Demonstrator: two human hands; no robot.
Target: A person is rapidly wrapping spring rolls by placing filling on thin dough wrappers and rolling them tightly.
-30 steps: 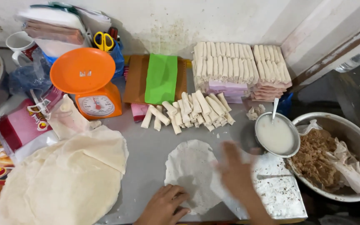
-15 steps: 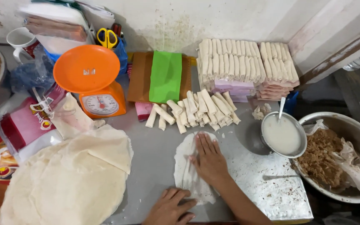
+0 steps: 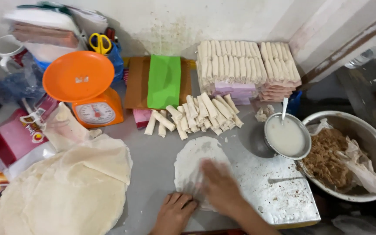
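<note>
Near the bottom centre of the frame, both hands are pressing a thin round wrapper flat on the grey table: the left hand is pinning its near edge with fingers spread, grasping nothing, while the blurred right hand is lying flat on it, released. Filling would seem to come next, judging by the bowl of brown filling at right.
</note>
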